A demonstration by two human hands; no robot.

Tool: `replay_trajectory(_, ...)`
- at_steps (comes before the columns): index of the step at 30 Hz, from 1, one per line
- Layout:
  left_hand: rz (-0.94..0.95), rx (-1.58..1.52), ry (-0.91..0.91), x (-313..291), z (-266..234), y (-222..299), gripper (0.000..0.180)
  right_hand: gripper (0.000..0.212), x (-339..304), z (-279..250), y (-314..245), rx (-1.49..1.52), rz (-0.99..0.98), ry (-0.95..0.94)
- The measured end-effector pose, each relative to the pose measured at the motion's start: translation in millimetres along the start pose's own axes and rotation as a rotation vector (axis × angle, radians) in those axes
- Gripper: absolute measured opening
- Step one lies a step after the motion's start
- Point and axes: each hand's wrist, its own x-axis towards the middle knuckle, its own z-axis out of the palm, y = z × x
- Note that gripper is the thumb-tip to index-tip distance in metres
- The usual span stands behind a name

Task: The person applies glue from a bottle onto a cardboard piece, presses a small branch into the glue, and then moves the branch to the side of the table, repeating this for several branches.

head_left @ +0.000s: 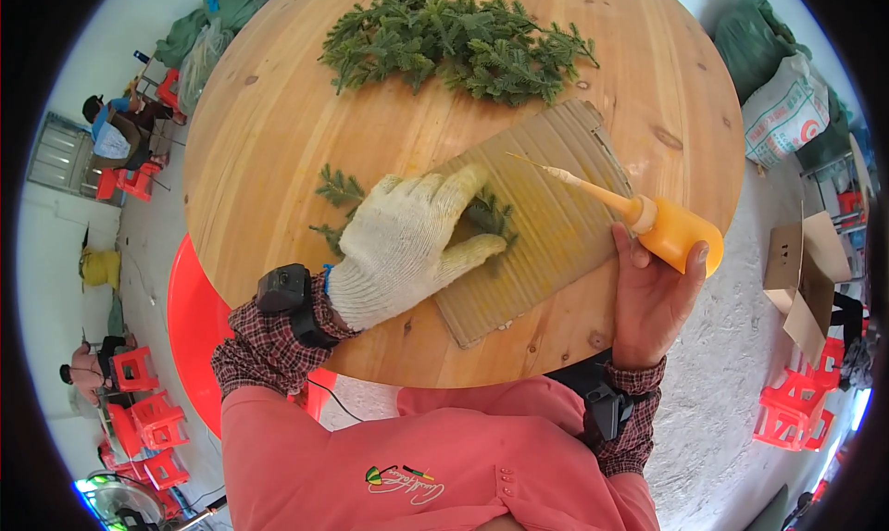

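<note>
My left hand [403, 235], in a whitish knitted glove with yellowish fingertips, is closed over a green artificial fir sprig [491, 214]. Needled ends of greenery [340, 188] stick out on both sides of the glove; the middle is hidden under it. Beneath the fingers lies a flat piece of corrugated cardboard [528, 253] with yellow stains. My bare right hand [648, 295] grips an orange squeeze bottle [682, 237] between thumb and fingers. Its long thin nozzle points left over the cardboard, the tip apart from the sprig.
A pile of green fir sprigs [454, 40] lies at the far side of the round wooden table [269, 133]. A red stool [194, 318] stands at the left, an opened carton [806, 276] at the right. Sacks [787, 110] lean behind. Other people sit far left.
</note>
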Motion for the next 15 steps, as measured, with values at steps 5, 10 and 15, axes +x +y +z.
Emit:
replay_trajectory(5,-0.224,0.001,-0.087,0.6,-21.8,6.2,0.046,0.04,-0.1,-2.6,1.9,-0.004,-0.044,0.021)
replay_trajectory(10,0.229,0.109,0.059,1.4,-13.9,-10.2,0.039,0.045,-3.8,-1.6,2.6,-0.115,-0.137,0.026)
replay_trajectory(15,0.275,0.062,0.021,-6.0,6.8,-8.1,0.035,0.059,-25.6,-18.1,2.4,-0.396,-0.305,0.056)
